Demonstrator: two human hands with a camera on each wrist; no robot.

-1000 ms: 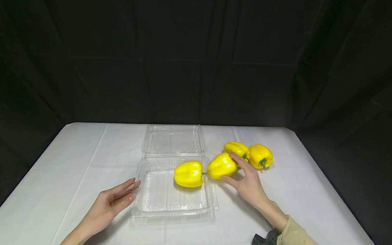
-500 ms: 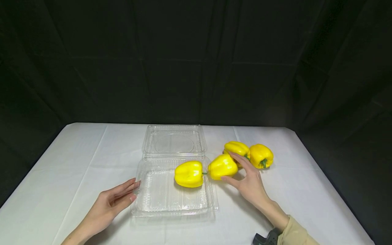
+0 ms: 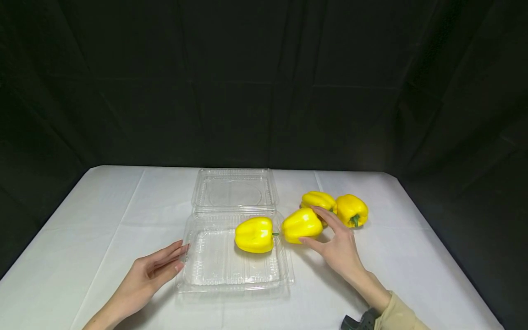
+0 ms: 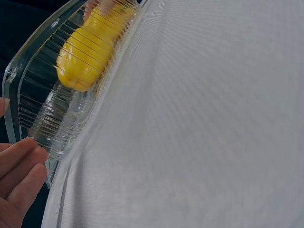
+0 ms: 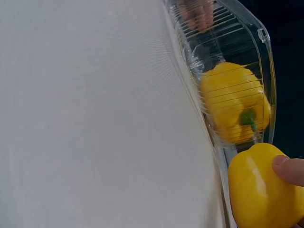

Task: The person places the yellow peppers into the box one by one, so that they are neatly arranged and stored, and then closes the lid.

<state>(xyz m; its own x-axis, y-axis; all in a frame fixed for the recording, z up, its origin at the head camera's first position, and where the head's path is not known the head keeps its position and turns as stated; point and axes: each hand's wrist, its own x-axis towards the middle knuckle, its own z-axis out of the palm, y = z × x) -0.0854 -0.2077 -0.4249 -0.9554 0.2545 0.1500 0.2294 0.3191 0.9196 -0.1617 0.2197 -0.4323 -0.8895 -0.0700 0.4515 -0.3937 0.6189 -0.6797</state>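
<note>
Within a hinged clear plastic clamshell container (image 3: 200,279) lies a yellow bell pepper (image 3: 253,235), stem pointing right. My left hand (image 3: 144,277) rests with extended fingers at the container's left wall; in the left wrist view its fingertips (image 4: 31,145) are right at the ribbed plastic. Just beyond the right rim, my right hand (image 3: 340,250) holds a second yellow bell pepper (image 3: 300,225) between thumb and fingers, close to the first one's stem. The right wrist view shows the thumb (image 5: 289,170) pressed on this held pepper (image 5: 261,194).
Two more yellow bell peppers, one partly hidden (image 3: 317,199) and one with its green stem forward (image 3: 352,211), lie behind the right hand. The container's lid (image 3: 235,189) is folded back flat. A white cloth covers the table (image 3: 103,238); a black curtain (image 3: 247,91) hangs behind.
My right hand and its pepper have shifted slightly right and toward me, away from the pepper in the container. The left hand stays put.
</note>
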